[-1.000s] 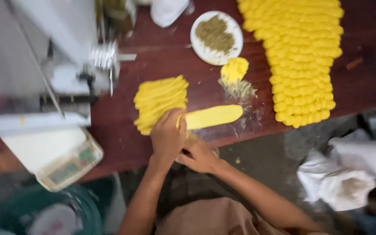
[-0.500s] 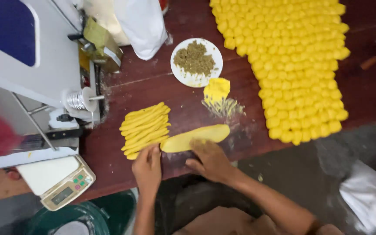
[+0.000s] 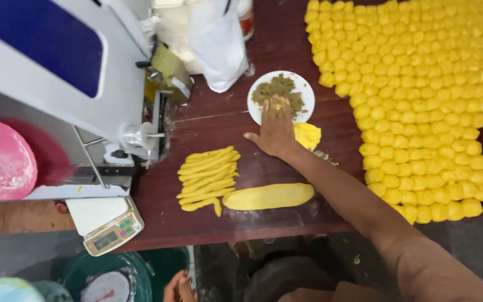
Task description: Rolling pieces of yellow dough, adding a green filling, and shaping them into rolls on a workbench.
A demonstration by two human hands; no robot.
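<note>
The dark wooden desk [image 3: 225, 223] carried a white plate [image 3: 306, 95] of greenish filling. The right hand [image 3: 275, 130] lay flat over its near rim, grip released, fingers spread. Near of the plate lay a yellow dough slab [image 3: 268, 196]; right of it, rows of dough balls [image 3: 420, 95]. The left hand [image 3: 178, 288] showed below the desk edge, its grip impossible to tell.

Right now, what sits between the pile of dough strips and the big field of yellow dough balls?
In the head view, the flat oval dough piece lies between the dough strips and the dough balls, with the right forearm crossing above it.
</note>
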